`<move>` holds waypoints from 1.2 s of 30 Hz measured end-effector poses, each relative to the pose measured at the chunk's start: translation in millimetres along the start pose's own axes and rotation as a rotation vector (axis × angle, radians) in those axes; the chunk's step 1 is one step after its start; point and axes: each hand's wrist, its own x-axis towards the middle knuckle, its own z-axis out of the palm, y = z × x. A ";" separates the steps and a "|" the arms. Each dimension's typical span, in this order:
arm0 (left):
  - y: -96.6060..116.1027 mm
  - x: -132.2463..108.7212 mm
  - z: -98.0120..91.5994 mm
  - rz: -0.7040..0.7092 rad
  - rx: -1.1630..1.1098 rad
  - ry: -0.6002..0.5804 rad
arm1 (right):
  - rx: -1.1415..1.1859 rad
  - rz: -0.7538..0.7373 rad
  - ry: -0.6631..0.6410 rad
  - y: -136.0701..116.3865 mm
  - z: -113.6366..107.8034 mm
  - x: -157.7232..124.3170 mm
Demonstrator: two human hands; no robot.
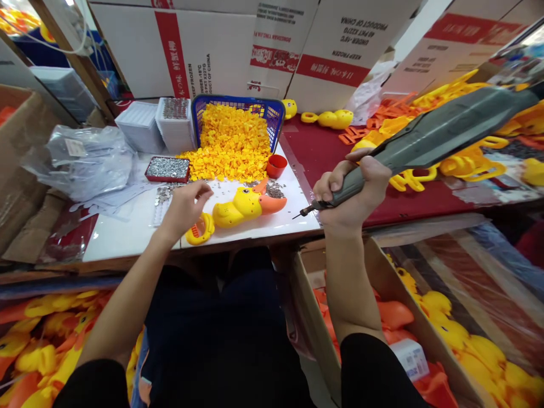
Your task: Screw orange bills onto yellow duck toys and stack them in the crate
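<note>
A yellow duck-shaped toy (238, 207) with an orange beak (272, 203) lies on the white board (127, 229) in front of me. My right hand (351, 192) is wrapped round a grey electric screwdriver (433, 136), its bit pointing left toward the beak. My left hand (185, 207) hovers just left of the toy, fingers pinched together over scattered small screws (164, 195); what they hold is too small to make out. A yellow ring-shaped part (199, 231) lies below that hand.
A blue basket (276, 113) spills small yellow parts (229, 147). Beside it sit a red tray of screws (168, 168), a red cup (276, 166), white stacked trays (140, 127) and a plastic bag (85, 158). Boxes of duck toys (467, 351) flank my lap.
</note>
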 end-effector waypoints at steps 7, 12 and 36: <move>86.7 -86.7 63.3 0.153 -0.715 0.127 | 0.053 -0.004 -0.165 -24.2 19.6 -30.2; 106.3 -93.0 85.0 0.238 -0.506 0.410 | 0.053 0.039 -0.277 -42.2 22.1 -47.8; 117.0 -82.2 72.9 0.425 -0.097 0.435 | 0.123 -0.070 -0.347 -30.5 12.6 -58.3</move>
